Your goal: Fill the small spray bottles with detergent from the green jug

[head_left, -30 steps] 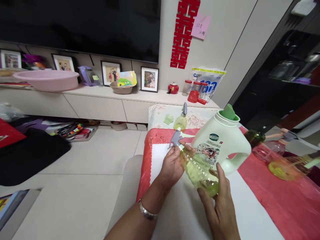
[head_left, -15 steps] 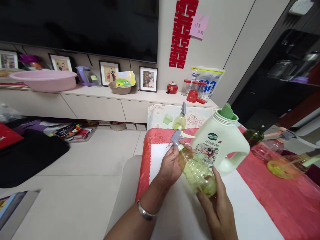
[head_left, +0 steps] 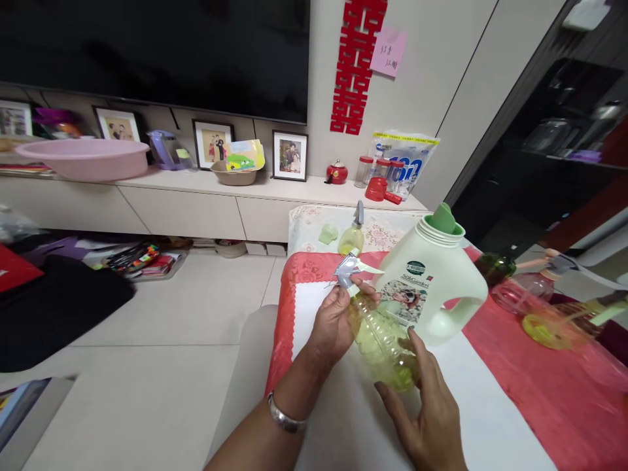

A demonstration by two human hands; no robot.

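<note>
My left hand (head_left: 336, 320) is closed round the neck of a clear yellow-green spray bottle (head_left: 385, 343), just under its grey trigger head. The bottle is tilted, its nozzle pointing right and its base toward my right hand (head_left: 424, 405). That hand is spread beside the base, thumb below and fingers at the far side; the fingertips are at or very near the plastic. Right behind the bottle stands a large pale green detergent jug (head_left: 432, 281) with a green spout and no cap on it. A second spray bottle (head_left: 351, 239) stands farther back.
A white sheet (head_left: 471, 405) covers part of the red tablecloth (head_left: 554, 405). More spray bottles (head_left: 527, 288) stand at the right. A small light green object (head_left: 328, 233) lies at the back. Beyond is a low cabinet (head_left: 191, 209) with picture frames and a pink basin (head_left: 88, 160).
My right hand has loosened at the bottle's base, its thumb moving down and left. The bottle has shifted slightly left. My left hand keeps its hold on the neck.
</note>
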